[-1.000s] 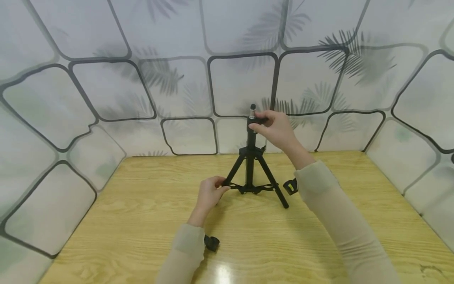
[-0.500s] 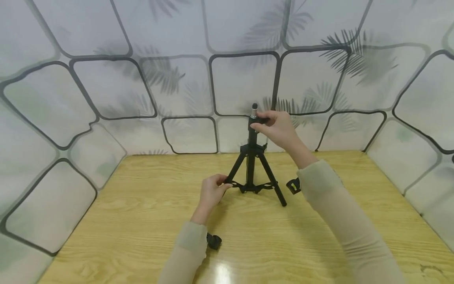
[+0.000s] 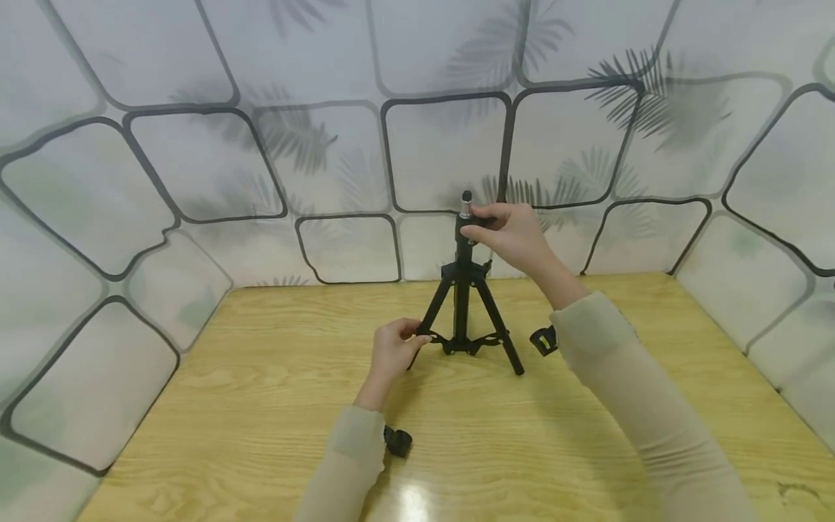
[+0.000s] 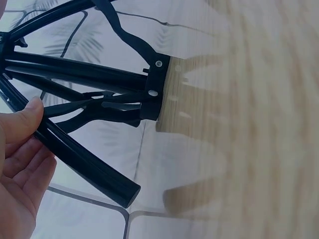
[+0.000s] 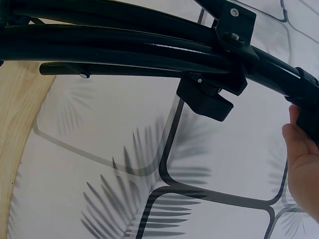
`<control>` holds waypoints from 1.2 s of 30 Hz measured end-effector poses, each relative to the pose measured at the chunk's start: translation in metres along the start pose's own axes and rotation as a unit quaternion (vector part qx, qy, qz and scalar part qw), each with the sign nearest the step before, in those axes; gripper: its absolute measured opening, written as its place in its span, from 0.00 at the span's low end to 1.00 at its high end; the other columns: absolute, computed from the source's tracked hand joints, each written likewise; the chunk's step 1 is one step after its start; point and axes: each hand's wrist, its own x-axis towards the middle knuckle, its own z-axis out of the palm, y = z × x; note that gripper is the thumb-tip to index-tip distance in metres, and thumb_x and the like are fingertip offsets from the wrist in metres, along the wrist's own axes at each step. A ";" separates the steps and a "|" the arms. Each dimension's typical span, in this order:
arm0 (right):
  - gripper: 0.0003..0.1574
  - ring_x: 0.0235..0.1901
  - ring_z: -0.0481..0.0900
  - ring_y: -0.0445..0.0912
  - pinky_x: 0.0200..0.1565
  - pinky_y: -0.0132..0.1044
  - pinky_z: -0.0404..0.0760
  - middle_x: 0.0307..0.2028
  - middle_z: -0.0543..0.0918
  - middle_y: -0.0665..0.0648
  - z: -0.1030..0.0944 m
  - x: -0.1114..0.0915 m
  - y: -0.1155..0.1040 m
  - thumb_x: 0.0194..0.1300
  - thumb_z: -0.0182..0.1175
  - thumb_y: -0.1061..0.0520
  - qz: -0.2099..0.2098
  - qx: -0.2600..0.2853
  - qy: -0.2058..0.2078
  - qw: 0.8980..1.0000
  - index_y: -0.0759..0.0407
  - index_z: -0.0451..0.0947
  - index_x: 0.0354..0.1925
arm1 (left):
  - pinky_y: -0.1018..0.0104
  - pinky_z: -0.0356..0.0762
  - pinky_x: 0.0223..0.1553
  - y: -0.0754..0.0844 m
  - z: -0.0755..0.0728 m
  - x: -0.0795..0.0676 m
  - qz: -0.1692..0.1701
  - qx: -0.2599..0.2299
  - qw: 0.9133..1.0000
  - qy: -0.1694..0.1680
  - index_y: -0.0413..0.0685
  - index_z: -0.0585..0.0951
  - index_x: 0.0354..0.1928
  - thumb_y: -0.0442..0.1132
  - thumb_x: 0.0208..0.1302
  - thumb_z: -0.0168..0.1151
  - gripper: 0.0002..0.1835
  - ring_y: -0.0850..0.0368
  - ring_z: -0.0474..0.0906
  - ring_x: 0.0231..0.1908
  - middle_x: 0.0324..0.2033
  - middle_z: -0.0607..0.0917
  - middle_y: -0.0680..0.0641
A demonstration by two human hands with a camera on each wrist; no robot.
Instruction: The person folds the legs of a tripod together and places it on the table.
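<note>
A black tripod stand (image 3: pixel 462 304) with a silver stud on top stands upright on the far part of the table, its legs spread. My left hand (image 3: pixel 391 351) pinches its left leg near the brace joint. In the left wrist view, the thumb lies over that leg (image 4: pixel 89 167) and the fingers curl beneath it. Up at the tripod's top collar, my right hand (image 3: pixel 518 235) grips with thumb and fingers. Only part of the right hand (image 5: pixel 304 169) shows in the right wrist view, beside a black clamp knob (image 5: pixel 204 97). The third leg is mostly hidden.
The wooden table (image 3: pixel 261 413) runs back to a patterned wall covering (image 3: pixel 346 250), close behind the tripod. Similar covering rises at both sides. A small black camera (image 3: pixel 398 441) hangs under the left wrist, another (image 3: pixel 544 339) under the right.
The tripod's legs have drawn slightly inward, the right foot moving a little left and back. My left hand has shifted slightly right with its leg; the right hand keeps its grip.
</note>
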 end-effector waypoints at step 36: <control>0.29 0.26 0.75 0.40 0.31 0.31 0.71 0.36 0.75 0.54 0.000 0.004 -0.001 0.40 0.59 0.48 0.005 0.014 0.006 1.000 0.61 0.71 0.41 | 0.75 0.69 0.22 -0.071 0.057 0.024 0.011 -0.047 0.995 0.084 0.64 0.75 0.27 0.53 0.34 0.60 0.12 0.71 0.70 0.22 0.22 0.75 0.64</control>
